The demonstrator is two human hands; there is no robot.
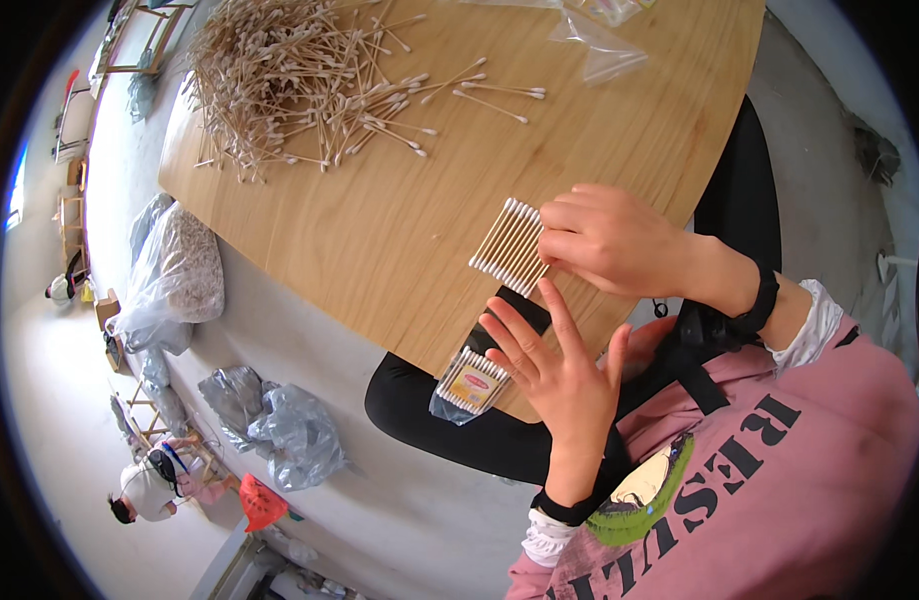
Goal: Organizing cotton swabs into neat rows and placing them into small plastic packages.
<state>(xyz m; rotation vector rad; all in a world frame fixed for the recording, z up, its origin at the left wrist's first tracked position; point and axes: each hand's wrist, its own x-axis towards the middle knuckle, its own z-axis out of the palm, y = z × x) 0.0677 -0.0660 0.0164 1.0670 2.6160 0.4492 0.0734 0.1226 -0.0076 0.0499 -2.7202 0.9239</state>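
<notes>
Side by side in a neat row lie white-tipped cotton swabs (509,248) with wooden sticks on the table. My right hand (619,242) is closed at the right end of this row, its fingers curled over the end swabs; its fingertips are partly hidden. Just below the row, my left hand (564,375) is open, with fingers spread and nothing in it. Left of that hand, a clear packet of cotton swabs with a yellow card (472,385) rests at the table's near edge. A dark flat object (517,312) shows between the packet and the row, partly behind my left fingers.
A large heap of loose cotton swabs (279,85) covers the far left of the wooden table (399,240). Clear plastic bags (609,55) lie at its far edge. Stuffed bags (184,265) and grey plastic bags (289,430) sit on the floor. Another person (149,485) sits lower left.
</notes>
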